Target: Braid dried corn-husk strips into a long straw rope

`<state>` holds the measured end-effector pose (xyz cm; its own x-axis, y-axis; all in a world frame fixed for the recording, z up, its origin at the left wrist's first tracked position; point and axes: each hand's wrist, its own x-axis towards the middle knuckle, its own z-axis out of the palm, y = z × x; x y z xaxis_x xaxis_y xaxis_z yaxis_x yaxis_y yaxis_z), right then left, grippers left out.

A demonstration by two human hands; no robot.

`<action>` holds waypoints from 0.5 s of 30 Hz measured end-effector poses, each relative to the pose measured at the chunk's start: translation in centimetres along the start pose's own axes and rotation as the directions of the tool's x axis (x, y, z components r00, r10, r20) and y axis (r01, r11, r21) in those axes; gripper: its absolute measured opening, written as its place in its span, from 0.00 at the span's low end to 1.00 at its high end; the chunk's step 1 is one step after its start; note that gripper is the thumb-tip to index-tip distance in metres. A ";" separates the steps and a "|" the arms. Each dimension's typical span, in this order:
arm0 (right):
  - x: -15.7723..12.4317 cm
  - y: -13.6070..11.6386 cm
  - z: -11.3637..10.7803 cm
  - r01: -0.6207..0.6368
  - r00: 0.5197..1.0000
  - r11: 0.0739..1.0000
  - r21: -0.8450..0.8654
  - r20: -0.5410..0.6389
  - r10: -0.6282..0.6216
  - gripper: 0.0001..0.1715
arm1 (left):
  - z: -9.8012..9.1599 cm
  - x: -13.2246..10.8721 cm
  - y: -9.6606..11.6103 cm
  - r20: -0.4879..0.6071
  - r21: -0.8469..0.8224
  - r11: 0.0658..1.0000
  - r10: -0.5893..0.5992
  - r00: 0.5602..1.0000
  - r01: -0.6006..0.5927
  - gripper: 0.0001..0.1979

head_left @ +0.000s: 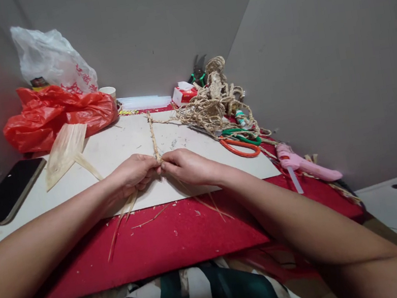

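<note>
A thin braided straw cord (153, 136) runs from the far part of the white board (122, 135) straight toward me. At its near end, my left hand (138, 174) pinches the strands with fingertips closed. My right hand (185, 166) grips the same spot from the other side, its fingers nearly touching the left. Loose straw strands (123, 222) trail out below my left hand, and more thin strands (210, 207) hang below my right. The exact crossing of the strands is hidden by my fingers. Left of the hands lies a wide, pale dried husk strip (66, 151).
Scissors with orange and green handles (240, 145) lie beside a heap of braided cord (210, 102). A pink glue gun (305, 163) is at the right edge. A phone (9, 192), a red plastic bag (62, 114) and a paper cup (108, 91) stand left. Grey walls enclose the red-covered table (154, 252).
</note>
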<state>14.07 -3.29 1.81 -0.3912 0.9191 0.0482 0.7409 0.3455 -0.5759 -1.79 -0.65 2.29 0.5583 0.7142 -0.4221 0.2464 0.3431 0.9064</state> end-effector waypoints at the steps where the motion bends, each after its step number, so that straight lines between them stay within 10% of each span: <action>1: -0.1 0.0 0.0 0.006 1.000 1.000 -0.008 0.008 -0.006 0.13 | 0.0 0.1 -0.1 -0.012 0.009 1.000 0.008 1.000 -0.008 0.10; 15: -1.0 -1.6 -0.6 -0.122 0.992 0.981 0.151 0.059 0.114 0.15 | 0.6 -0.2 -0.3 -0.081 0.079 0.994 0.077 0.994 -0.071 0.11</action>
<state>13.60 -4.67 3.18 -0.3353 0.9398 -0.0657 0.6920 0.1983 -0.6941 -1.49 -1.25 2.08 0.5095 0.7858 -0.3507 0.2682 0.2423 0.9324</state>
